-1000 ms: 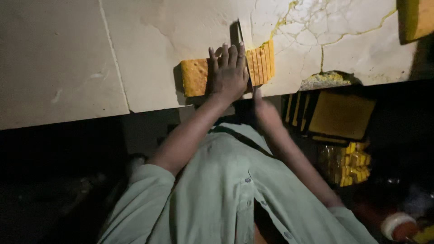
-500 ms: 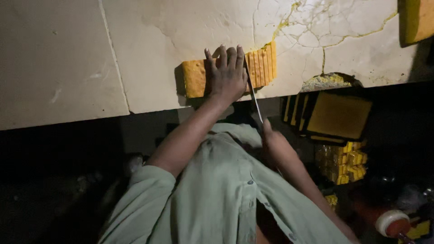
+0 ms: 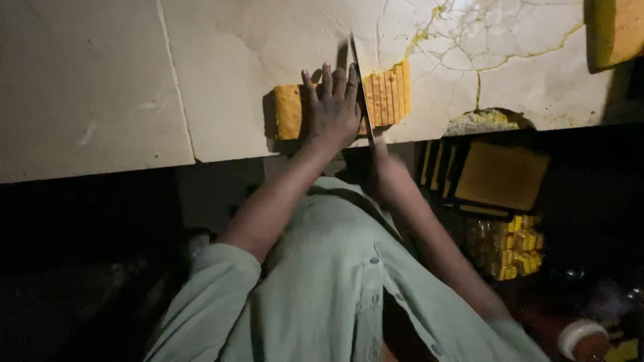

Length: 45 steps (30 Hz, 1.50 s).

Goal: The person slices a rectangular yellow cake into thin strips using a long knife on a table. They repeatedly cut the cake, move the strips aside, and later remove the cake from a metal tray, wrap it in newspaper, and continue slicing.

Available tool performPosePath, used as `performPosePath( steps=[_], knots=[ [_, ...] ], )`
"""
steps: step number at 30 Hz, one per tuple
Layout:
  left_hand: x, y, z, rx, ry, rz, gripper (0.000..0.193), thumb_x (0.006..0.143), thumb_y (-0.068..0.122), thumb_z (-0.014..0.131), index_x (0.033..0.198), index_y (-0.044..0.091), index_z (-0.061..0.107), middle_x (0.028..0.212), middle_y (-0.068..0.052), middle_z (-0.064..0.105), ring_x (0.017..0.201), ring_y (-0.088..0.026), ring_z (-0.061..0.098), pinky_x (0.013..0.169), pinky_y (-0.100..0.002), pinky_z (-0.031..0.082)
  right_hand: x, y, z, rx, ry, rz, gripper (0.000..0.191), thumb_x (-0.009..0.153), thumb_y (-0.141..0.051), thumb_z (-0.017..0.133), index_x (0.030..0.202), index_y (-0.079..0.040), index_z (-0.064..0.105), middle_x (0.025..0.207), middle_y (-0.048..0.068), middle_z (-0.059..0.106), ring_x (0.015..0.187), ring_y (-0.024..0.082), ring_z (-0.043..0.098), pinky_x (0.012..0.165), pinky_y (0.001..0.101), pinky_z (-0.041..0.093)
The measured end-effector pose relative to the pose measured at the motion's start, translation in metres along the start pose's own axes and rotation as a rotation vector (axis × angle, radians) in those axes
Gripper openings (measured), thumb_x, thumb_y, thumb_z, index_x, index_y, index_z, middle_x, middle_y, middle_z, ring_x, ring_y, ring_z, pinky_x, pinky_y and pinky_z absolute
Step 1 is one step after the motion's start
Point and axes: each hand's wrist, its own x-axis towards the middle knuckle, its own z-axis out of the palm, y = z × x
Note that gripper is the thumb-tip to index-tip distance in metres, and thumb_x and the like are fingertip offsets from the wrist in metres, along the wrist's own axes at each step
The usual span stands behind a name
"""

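1. Left hand (image 3: 333,110): pressed flat, fingers spread and extended, on top of the yellow block (image 3: 290,110); not curled around it, palm bearing down on its middle.
2. Right hand (image 3: 382,155): below the slab edge, in shadow, clenched on the knife handle; handle itself hidden.
3. Knife (image 3: 357,80): thin blade rising from the right-hand grip, standing on edge just right of the left fingertips, set into the block.
4. Yellow block: long, lying crosswise under the left palm near the slab edge; uncut rounded end showing left of the palm.
5. Cut slices (image 3: 388,95): row of thin upright pieces just right of the blade, pressed against one another.
6. Stone slab (image 3: 100,80): pale, cracked work surface beneath the block; yellow residue in the cracks up and right of the blade.
7. Second yellow block (image 3: 614,30): far right of both hands, at the frame corner.
8. Stacked yellow sheets (image 3: 500,174): beneath the slab, right of the right forearm.
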Motion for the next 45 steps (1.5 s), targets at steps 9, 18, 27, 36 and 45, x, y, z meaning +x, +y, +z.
performPosePath(
  steps=[9,18,27,36,45],
  knots=[
    [-0.001,0.0,0.009,-0.021,0.005,-0.019,0.074,0.103,0.035,0.044,0.162,-0.002,0.02,0.157,-0.025,0.037,0.152,-0.044,0.023,0.12,-0.076,-0.001,0.013,0.101,0.064,-0.282,0.007,0.05,0.096,0.087,-0.007,0.062,0.165,0.006,0.008,0.098,0.033,0.071,0.089,0.051,0.068,0.079,0.0545,0.055],
    [0.003,-0.013,0.02,0.17,0.105,-0.02,0.064,0.102,0.035,0.043,0.157,0.008,0.023,0.165,-0.019,0.03,0.156,-0.044,0.014,0.115,-0.081,-0.002,0.067,0.028,0.019,0.332,0.035,0.098,0.07,0.101,-0.043,0.055,0.143,0.011,0.042,0.103,0.032,0.074,0.09,0.046,0.074,0.075,0.0481,0.06],
    [-0.008,-0.009,-0.006,0.014,0.083,0.003,0.071,0.101,0.036,0.043,0.159,0.0,0.021,0.148,-0.023,0.044,0.148,-0.044,0.027,0.117,-0.078,0.0,-0.024,0.103,0.067,-0.293,-0.096,-0.046,0.091,0.083,-0.017,0.072,0.152,0.01,0.019,0.102,0.034,0.067,0.094,0.053,0.065,0.08,0.0547,0.053],
    [-0.001,-0.023,0.023,0.064,0.19,0.011,0.076,0.1,0.038,0.05,0.161,0.003,0.02,0.164,-0.025,0.032,0.156,-0.045,0.018,0.123,-0.072,0.0,0.077,0.029,0.019,-0.252,0.077,-0.208,0.074,0.082,-0.02,0.08,0.133,0.007,0.033,0.091,0.029,0.069,0.084,0.046,0.067,0.067,0.0517,0.055],
    [-0.014,-0.021,-0.012,0.005,0.005,-0.011,0.071,0.105,0.036,0.044,0.163,0.002,0.021,0.153,-0.024,0.039,0.151,-0.048,0.024,0.116,-0.082,0.0,-0.042,0.059,0.047,-0.27,-0.218,0.175,0.089,0.083,-0.019,0.076,0.15,0.001,0.021,0.106,0.034,0.066,0.101,0.051,0.063,0.086,0.0536,0.052]
  ],
)
